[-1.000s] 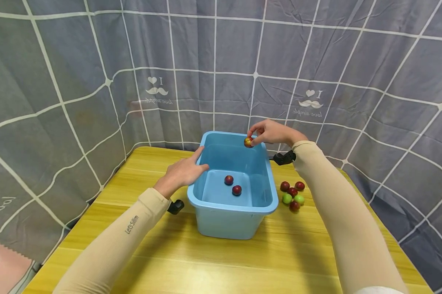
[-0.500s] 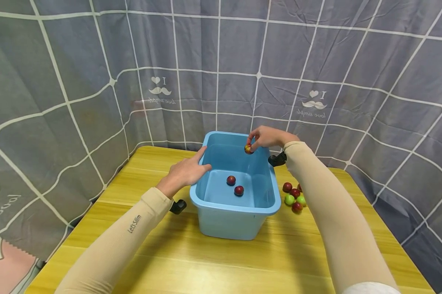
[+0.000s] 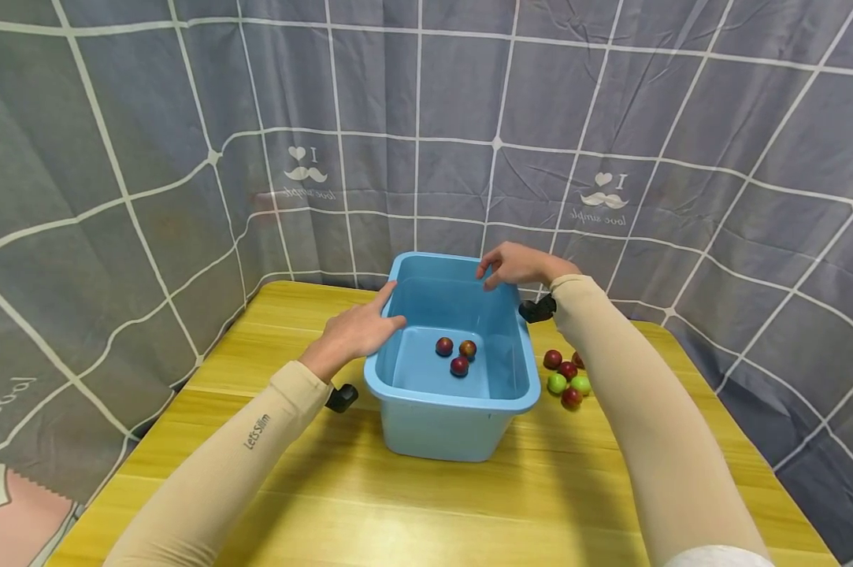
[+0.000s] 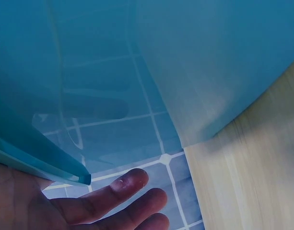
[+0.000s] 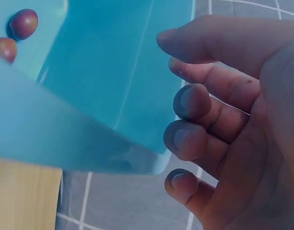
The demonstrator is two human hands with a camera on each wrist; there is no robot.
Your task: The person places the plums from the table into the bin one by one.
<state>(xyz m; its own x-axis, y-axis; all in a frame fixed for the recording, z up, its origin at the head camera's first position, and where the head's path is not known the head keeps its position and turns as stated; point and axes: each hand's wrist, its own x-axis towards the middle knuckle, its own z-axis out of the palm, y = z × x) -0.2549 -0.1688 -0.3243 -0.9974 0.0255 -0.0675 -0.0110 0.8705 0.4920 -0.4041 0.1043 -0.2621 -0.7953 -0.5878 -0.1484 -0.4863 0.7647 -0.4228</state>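
A light blue plastic tub [image 3: 436, 431] stands on the wooden table. Three red plums lie on its floor: one with a yellowish patch [image 3: 468, 348] and two darker ones, a left plum [image 3: 443, 346] and a front plum [image 3: 459, 366]. My left hand [image 3: 353, 332] rests over the tub's left rim, thumb stretched inside; in the left wrist view its fingers [image 4: 130, 184] extend loosely outside, apart from the wall. Over the back right rim my right hand [image 3: 520, 264] hangs with nothing in it, its fingers [image 5: 192, 100] loosely bent and parted from the thumb in the right wrist view.
Right of the tub, partly behind the right forearm, sits a cluster of several dark red plums [image 3: 571, 398] and two green fruits [image 3: 557, 383]. A grey curtain [image 3: 454, 94] with white grid lines hangs close behind the yellow table [image 3: 426, 512].
My right hand lowered a red-yellow plum into the tub's mouth and let it go; it now lies beside the two other plums. My left hand has stayed at the rim.
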